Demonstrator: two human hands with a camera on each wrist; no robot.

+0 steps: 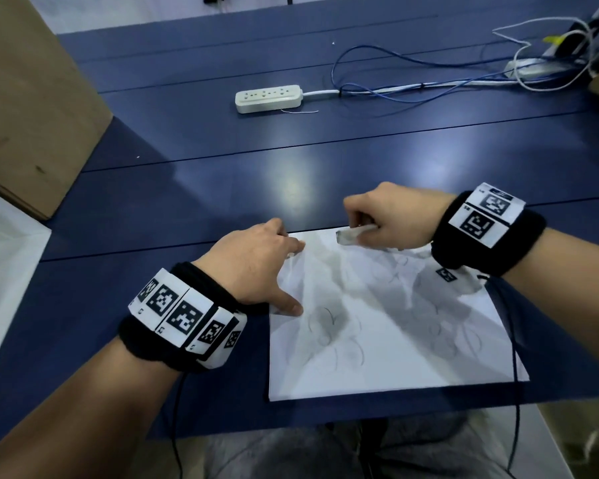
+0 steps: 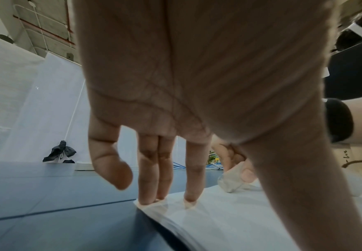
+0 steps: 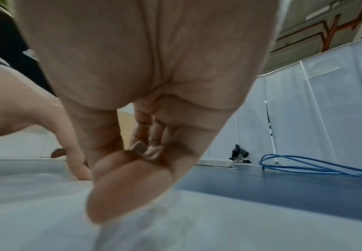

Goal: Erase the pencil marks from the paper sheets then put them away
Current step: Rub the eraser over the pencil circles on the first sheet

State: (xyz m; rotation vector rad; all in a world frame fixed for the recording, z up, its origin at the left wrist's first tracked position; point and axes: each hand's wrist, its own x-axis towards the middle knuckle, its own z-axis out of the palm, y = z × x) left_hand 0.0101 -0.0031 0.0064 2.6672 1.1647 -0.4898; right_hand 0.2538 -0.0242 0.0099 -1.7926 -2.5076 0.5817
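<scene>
A white paper sheet (image 1: 377, 323) with faint pencil loops lies on the blue table near the front edge; a thin stack edge shows under it in the left wrist view (image 2: 197, 225). My left hand (image 1: 256, 267) presses the sheet's far left corner with straight fingers (image 2: 190, 191) and the thumb on the left edge. My right hand (image 1: 391, 216) grips a whitish eraser (image 1: 351, 235) at the sheet's far edge; the eraser's tip touches the paper (image 2: 231, 183). In the right wrist view the thumb (image 3: 122, 186) hides most of the eraser.
A cardboard box (image 1: 25, 98) stands at the left. A white power strip (image 1: 268, 98) and blue cables (image 1: 412, 81) lie farther back on the table (image 1: 187, 202). A white surface (image 1: 0, 271) adjoins the table's left side. Wrist cables hang over the table's near edge.
</scene>
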